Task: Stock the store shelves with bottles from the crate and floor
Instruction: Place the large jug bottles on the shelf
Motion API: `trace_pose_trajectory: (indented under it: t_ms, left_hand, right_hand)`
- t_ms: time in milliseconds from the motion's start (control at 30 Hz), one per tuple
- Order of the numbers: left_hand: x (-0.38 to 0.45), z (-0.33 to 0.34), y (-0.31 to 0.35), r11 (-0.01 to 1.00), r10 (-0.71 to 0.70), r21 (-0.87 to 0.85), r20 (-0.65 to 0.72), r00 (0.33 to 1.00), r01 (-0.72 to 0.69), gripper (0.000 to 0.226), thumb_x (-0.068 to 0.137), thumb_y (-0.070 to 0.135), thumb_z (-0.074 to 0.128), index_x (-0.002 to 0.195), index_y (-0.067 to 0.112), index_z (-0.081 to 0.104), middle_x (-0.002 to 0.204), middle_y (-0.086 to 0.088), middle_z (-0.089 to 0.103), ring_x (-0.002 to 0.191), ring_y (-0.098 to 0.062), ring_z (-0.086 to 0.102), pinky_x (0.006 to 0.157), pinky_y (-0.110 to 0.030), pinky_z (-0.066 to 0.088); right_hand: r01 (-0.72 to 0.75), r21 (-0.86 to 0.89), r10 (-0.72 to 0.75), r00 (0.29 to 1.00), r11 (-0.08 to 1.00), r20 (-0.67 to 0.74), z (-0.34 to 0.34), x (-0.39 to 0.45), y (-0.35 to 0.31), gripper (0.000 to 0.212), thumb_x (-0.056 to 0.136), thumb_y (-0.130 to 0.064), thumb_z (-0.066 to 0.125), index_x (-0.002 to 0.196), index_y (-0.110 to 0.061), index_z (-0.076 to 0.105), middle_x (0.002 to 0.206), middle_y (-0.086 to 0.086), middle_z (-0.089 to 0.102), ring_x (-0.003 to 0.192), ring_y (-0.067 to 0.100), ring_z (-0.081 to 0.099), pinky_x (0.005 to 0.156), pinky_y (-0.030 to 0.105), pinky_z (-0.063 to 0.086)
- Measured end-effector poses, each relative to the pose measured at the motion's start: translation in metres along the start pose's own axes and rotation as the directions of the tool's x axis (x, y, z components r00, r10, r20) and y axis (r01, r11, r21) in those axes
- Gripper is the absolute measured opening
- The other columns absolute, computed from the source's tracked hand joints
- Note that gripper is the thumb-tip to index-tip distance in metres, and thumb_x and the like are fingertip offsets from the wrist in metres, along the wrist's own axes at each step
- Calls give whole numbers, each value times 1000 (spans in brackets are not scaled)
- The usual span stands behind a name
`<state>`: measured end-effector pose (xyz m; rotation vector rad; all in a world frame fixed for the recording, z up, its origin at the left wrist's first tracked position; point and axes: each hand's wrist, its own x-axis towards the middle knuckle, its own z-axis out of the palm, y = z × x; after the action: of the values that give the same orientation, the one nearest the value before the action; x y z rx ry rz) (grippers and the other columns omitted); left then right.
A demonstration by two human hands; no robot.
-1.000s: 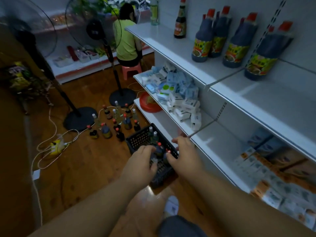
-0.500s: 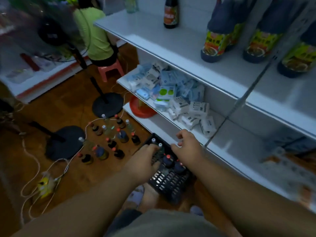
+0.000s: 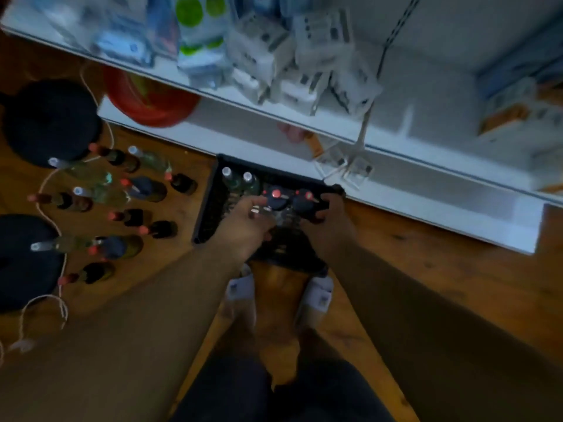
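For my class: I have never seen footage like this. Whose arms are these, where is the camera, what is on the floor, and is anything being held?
There is no machine here. A person wears a wide-angle camera on the head, so you look down along their own arms, past their legs, to their slippers. They stand over a black crate on a wooden floor, beside white store shelves.

Both hands reach into the crate. The left hand and the right hand have fingers curled among dark bottles with red caps. The picture is blurred, so I cannot say exactly what each one grips.

More bottles stand on the floor to the left, near two round black bases and a white cord. Boxed goods sit on the shelf above.
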<state>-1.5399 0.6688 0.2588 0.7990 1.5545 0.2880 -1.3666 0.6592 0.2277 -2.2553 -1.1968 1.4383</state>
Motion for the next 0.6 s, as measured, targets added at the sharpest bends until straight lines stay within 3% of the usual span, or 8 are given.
trace_pose_trajectory:
  t_ms: [100,167,233,367,467,600]
  left_hand:
    - [62,29,-34,998,-39,-53,-7,999,38,36,95,5,56,123,26,47,84,-4,56,60,-17,50,52,-24,46]
    - [107,51,-62,996,-77,-38,-26,997,76,38,94,4,56,124,25,49,83,-6,58,58,-16,51,40,-18,41]
    - [150,67,-88,992,-120,-50,-34,992,118,39,93,8,57,127,25,49,80,-5,60,59,-18,55,46,-22,43]
    - [221,92,-131,952,-245,-178,41,969,249,36,96,20,53,131,27,49,94,-4,66,76,-21,62,76,-36,52]
    - [263,107,-149,876,-302,-364,101,948,318,42,97,24,52,138,30,45,94,-2,66,82,-23,63,77,-36,51]
    - [300,119,-160,769,-291,-540,180,940,342,24,98,23,49,121,29,51,95,-3,65,81,-21,62,76,-35,49]
  right_hand:
    - [-63,-3,63,998,998,27,33,55,43,69,89,-24,68,146,-26,31,110,1,57,103,28,59,88,40,51]
    - [-100,39,99,995,994,26,58,89,78,67,90,-24,68,146,-27,33,105,-1,54,103,28,58,93,47,51]
    - [-115,60,115,993,992,3,78,121,105,63,91,-27,66,145,-28,34,106,-1,53,102,29,58,93,48,51]
    - [-139,61,139,990,988,4,108,185,157,68,93,-25,62,148,-34,24,123,5,58,102,30,60,86,41,52]
    - [-119,27,119,992,993,-27,117,232,185,80,91,-20,62,152,-38,12,133,9,53,108,31,59,77,34,48]
    - [-125,-21,126,992,992,0,123,276,192,74,86,-25,64,147,-33,23,127,13,56,105,35,60,89,46,53]
